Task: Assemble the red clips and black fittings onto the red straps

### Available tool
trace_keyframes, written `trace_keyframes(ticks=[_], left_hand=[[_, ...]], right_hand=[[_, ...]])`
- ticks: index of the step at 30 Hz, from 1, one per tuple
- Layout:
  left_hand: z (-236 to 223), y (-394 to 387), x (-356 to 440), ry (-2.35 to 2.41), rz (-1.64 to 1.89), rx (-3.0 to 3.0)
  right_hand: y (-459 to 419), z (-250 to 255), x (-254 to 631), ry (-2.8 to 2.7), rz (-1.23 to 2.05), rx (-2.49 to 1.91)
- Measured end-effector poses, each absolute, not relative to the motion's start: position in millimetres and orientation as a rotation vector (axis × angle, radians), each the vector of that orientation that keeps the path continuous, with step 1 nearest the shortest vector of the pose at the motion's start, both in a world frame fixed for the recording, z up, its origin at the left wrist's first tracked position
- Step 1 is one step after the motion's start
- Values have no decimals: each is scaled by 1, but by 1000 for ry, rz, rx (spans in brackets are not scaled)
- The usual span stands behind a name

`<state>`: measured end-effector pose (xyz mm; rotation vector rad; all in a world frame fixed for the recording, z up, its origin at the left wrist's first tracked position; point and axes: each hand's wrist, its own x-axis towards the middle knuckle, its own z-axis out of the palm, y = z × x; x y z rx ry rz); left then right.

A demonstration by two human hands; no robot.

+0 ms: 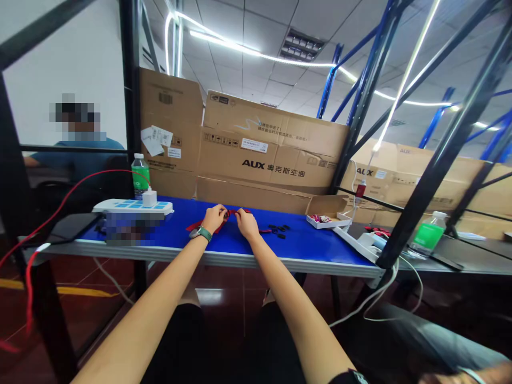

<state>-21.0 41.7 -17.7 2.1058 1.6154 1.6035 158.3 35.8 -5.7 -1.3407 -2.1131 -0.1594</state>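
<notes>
Both my hands rest on a blue table (312, 250), close together near its middle. My left hand (214, 217), with a watch on its wrist, and my right hand (246, 221) are closed on a red strap (232, 213) that runs between them; more red strap lies under and beside my left hand. Several small black clips (279, 230) lie on the table just right of my right hand.
A white power strip (134, 206) with a plugged charger and a green-labelled bottle (140, 176) stand at the left. A small cardboard tray (326, 218) sits at the right, with another bottle (429, 233) beyond. Cardboard boxes (272, 154) line the back. A person sits at far left.
</notes>
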Motion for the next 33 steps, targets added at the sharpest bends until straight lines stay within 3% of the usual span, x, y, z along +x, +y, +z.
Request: trace_keyframes(ticks=[12, 29, 33], left_hand=[[-12, 33, -14, 1567, 1525, 2114], [-10, 26, -8, 1118, 1450, 2484], [-8, 24, -6, 1112, 1537, 2381]], right_hand=[[28, -5, 154, -2164, -237, -1316], [55, -14, 162, -2079, 565, -1048], [58, -11, 165, -1996, 551, -869]])
